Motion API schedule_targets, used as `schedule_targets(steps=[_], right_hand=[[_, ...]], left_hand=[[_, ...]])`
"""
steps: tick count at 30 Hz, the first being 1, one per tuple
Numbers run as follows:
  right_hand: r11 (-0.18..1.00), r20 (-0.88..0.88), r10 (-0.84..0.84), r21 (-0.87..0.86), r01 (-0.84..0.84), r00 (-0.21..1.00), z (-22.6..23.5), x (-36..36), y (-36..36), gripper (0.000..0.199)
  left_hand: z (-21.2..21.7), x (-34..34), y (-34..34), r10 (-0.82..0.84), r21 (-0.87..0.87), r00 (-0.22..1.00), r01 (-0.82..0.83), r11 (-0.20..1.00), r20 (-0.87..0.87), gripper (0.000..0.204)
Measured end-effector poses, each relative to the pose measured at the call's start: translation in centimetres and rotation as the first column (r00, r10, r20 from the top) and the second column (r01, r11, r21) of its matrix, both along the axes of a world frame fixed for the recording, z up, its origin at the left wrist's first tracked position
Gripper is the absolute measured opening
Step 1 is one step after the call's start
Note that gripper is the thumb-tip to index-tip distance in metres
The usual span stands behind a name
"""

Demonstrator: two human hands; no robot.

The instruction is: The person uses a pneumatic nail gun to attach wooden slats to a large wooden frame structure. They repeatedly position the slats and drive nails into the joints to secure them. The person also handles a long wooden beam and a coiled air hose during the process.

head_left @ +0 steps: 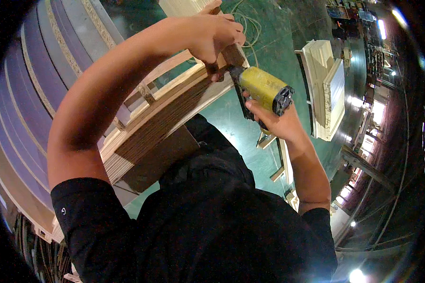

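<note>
My right hand [281, 123] grips a yellow and black nail gun [264, 87]. Its dark nose meets the end of a wooden piece [234, 55] at the far corner of a long stack of thin boards [167, 113]. Over that same corner bends my left hand [215, 40], fingers curled round the wooden piece, with the thumb side close to the gun's nose. The exact contact under the left fingers is hidden. Pale wooden strips [174, 85] run along the stack's left side.
Large grey-purple panels with chipboard strips [56, 35] stand at left. A thin hose [250, 23] lies coiled on the green floor beyond. Pale boards are piled [321, 85] at right, and a wooden frame [283, 162] lies beside my right forearm. A brown panel [160, 158] sits near my body.
</note>
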State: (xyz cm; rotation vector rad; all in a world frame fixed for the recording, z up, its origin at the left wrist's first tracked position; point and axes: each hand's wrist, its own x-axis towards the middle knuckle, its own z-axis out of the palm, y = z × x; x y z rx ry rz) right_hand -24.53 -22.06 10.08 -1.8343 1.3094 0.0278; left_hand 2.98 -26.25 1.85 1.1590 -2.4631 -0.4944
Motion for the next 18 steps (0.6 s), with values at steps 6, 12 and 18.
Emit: schedule_targets(steps=[6,12,18], right_hand=[[0.995,-0.020,0.003,0.103,-0.001,1.000,0.7,0.8,-0.3,0.047],[1.000,0.035,0.014,0.009,-0.014,0.999,-0.2,-0.6,0.4,0.032],[0.997,-0.026,-0.022,0.077,0.024,0.999,0.2,-0.8,0.5,0.048]], left_hand=[[0.9,-0.3,0.0,0.004,0.065,0.997,-0.009,0.998,0.075,0.089],[-1.5,0.1,-0.1,-0.005,-0.174,0.995,-0.013,0.985,-0.100,0.090],[-0.2,0.4,-0.5,-0.042,0.032,0.999,0.041,0.999,0.019,0.090]])
